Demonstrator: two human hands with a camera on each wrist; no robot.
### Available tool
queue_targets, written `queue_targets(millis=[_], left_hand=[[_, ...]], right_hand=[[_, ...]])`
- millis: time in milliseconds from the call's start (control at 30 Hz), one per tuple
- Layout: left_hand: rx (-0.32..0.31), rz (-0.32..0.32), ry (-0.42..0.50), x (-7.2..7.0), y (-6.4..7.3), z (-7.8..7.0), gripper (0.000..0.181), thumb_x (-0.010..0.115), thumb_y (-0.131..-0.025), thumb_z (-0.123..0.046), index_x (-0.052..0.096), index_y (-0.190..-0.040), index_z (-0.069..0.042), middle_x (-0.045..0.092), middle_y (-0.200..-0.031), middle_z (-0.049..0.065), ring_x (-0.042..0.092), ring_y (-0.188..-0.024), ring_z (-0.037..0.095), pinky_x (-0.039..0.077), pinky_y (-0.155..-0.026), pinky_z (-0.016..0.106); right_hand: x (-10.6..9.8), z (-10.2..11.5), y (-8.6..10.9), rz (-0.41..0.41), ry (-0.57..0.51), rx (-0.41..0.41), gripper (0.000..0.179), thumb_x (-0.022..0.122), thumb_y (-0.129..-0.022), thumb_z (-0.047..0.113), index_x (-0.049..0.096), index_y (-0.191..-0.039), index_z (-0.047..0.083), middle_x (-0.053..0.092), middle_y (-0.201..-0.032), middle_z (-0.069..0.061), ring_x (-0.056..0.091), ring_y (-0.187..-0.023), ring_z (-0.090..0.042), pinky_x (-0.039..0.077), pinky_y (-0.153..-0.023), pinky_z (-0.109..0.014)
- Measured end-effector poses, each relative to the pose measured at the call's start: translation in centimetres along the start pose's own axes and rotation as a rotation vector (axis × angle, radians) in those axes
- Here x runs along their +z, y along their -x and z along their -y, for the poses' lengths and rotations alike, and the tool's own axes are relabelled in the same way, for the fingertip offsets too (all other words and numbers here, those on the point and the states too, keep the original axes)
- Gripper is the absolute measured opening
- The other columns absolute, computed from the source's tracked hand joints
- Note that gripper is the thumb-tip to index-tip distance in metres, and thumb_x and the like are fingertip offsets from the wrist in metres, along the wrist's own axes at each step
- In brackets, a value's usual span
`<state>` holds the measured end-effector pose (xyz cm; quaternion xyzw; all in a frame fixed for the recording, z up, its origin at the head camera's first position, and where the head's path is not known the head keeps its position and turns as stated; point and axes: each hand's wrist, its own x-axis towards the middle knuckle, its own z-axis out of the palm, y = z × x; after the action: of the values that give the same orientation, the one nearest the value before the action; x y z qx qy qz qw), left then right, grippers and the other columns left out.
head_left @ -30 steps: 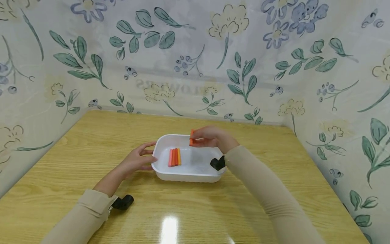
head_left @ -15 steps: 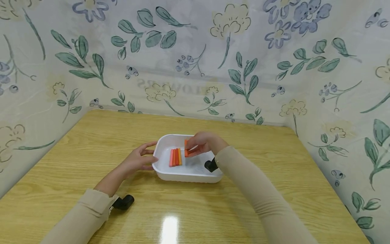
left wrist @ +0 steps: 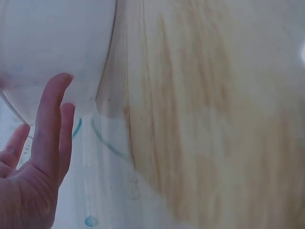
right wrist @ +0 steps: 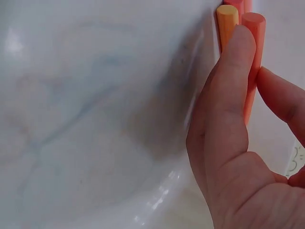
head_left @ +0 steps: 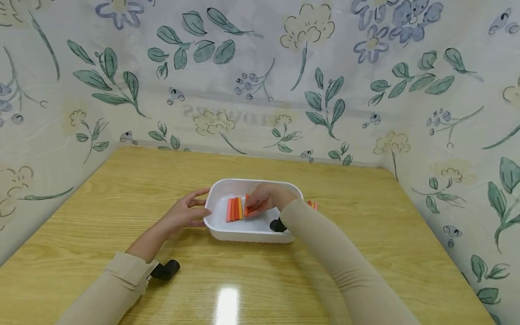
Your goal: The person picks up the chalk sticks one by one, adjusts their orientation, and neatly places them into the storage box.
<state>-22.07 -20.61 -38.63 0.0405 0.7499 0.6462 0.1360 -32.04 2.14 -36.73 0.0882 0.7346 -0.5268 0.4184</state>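
A white plastic tray (head_left: 249, 235) sits on the table, with pink, red, orange and yellow chalk sticks (head_left: 232, 210) lined up inside its left half. My left hand (head_left: 184, 212) touches the tray's left end, fingers straight and spread along the wall and the thumb at the rim. In the left wrist view, straight fingers (left wrist: 50, 124) meet the white wall. Down inside the tray, my right hand (head_left: 264, 198) pinches an orange chalk stick (right wrist: 257, 43) between thumb and fingers. That stick stands just right of the yellow one (right wrist: 227, 24), close beside it.
Past the tray's right rim, red and pink chalk sticks (head_left: 313, 205) show partly behind my right sleeve (head_left: 321, 239). Black wrist cameras (head_left: 165, 270) hang under both cuffs. A floral cloth (head_left: 260, 81) encloses the back and sides of the wooden table (head_left: 162, 167).
My right hand has moved left and down into the tray with the orange stick, to beside the row. Sticks beyond the right rim have come into sight. The left hand has stayed put.
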Motion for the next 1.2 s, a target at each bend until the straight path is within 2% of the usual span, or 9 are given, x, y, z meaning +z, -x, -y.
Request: queue_targets(millis=[233,467,767,933,1033,1200], left_hand=[[0.009,0.001,0.003,0.1,-0.1,-0.2,0.073,0.062,-0.086,-0.006,0.021,-0.147,-0.006,0.032,-0.135,0.031,0.053,-0.107,0.037,0.054,-0.079,0.045],[0.014,0.001,0.004,0.0,-0.2,-0.2,0.073,0.061,-0.087,-0.005,0.021,-0.147,-0.006,0.033,-0.135,0.032,0.053,-0.106,0.036,0.054,-0.079,0.045],[0.002,0.001,0.01,-0.1,-0.1,0.0,0.073,0.061,-0.087,-0.005,0.02,-0.147,-0.006,0.031,-0.136,0.031,0.053,-0.106,0.036,0.054,-0.079,0.046],[-0.002,0.002,0.005,-0.1,0.0,0.0,0.073,0.061,-0.087,-0.006,0.02,-0.147,-0.006,0.031,-0.137,0.031,0.052,-0.108,0.038,0.054,-0.079,0.046],[-0.001,0.003,0.005,0.0,0.0,-0.1,0.073,0.061,-0.087,-0.005,0.02,-0.147,-0.006,0.03,-0.137,0.032,0.051,-0.109,0.04,0.054,-0.079,0.046],[0.002,0.003,0.003,0.0,-0.1,0.0,0.073,0.061,-0.087,-0.006,0.02,-0.147,-0.005,0.03,-0.137,0.032,0.051,-0.109,0.04,0.054,-0.079,0.045]], right_hand=[[0.2,0.1,0.1,-0.006,-0.03,0.015,0.005,0.061,-0.084,-0.008,0.061,-0.089,-0.01,0.06,-0.08,-0.017,0.06,-0.071,-0.026,0.057,-0.072,-0.033],[-0.1,0.4,0.4,0.008,-0.013,-0.017,0.01,0.06,-0.086,-0.004,0.06,-0.095,-0.009,0.059,-0.084,-0.017,0.059,-0.076,-0.026,0.055,-0.077,-0.033],[-0.9,1.3,1.6,0.017,-0.044,-0.108,0.034,0.059,-0.09,0.003,0.055,-0.122,-0.004,0.058,-0.1,-0.017,0.059,-0.086,-0.027,0.055,-0.079,-0.034],[-1.5,1.8,2.6,0.045,-0.078,-0.158,0.039,0.056,-0.092,0.006,0.049,-0.13,-0.004,0.057,-0.111,-0.019,0.058,-0.092,-0.028,0.053,-0.084,-0.036],[-1.9,2.0,3.4,0.079,-0.121,-0.192,0.042,0.054,-0.093,0.003,0.045,-0.133,-0.006,0.056,-0.111,-0.019,0.057,-0.094,-0.028,0.049,-0.09,-0.039],[-2.5,2.2,4.9,0.121,-0.146,-0.24,0.045,0.05,-0.094,0.001,0.039,-0.137,-0.007,0.049,-0.126,-0.025,0.054,-0.105,-0.032,0.046,-0.095,-0.04]])
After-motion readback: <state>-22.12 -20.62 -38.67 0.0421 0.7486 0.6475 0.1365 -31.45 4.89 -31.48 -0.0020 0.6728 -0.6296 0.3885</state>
